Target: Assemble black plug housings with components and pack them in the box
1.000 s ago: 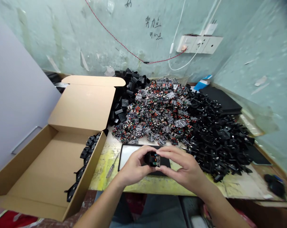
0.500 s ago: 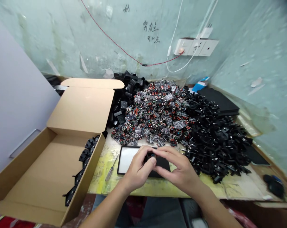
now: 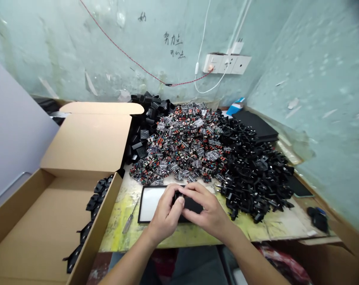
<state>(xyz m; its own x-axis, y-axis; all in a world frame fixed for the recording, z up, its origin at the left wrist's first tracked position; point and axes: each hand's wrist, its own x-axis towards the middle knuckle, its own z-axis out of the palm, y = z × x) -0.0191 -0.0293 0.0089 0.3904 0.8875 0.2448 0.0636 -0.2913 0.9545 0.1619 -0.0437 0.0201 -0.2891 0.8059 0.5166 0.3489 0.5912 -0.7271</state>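
Between my two hands, over the work surface, is a small black plastic casing [image 3: 177, 195], mostly covered by fingers. My left hand [image 3: 166, 211] is closed around it, the thumb pressing at its near side. Index finger and thumb of my right hand [image 3: 206, 211] close in from the other side, fingertips at the casing. Beneath the hands lies a flat black-edged tray [image 3: 140, 206], white at its left part and dark at its right. A screwdriver [image 3: 128, 222] with a clear handle rests left of the tray.
Behind the hands spreads a heap of small circuit boards [image 3: 185, 146]. Black plug parts [image 3: 253, 174] are piled at right, black casings [image 3: 145, 134] at back left. An open cardboard box [image 3: 27, 221] at left holds several black pieces [image 3: 84, 233]. Wall sockets [image 3: 226, 64] hang above.
The whole view has shifted, so the table sits farther left in the picture. Both hands stay together on the casing; the coloured parts seen inside it earlier are now hardly visible.
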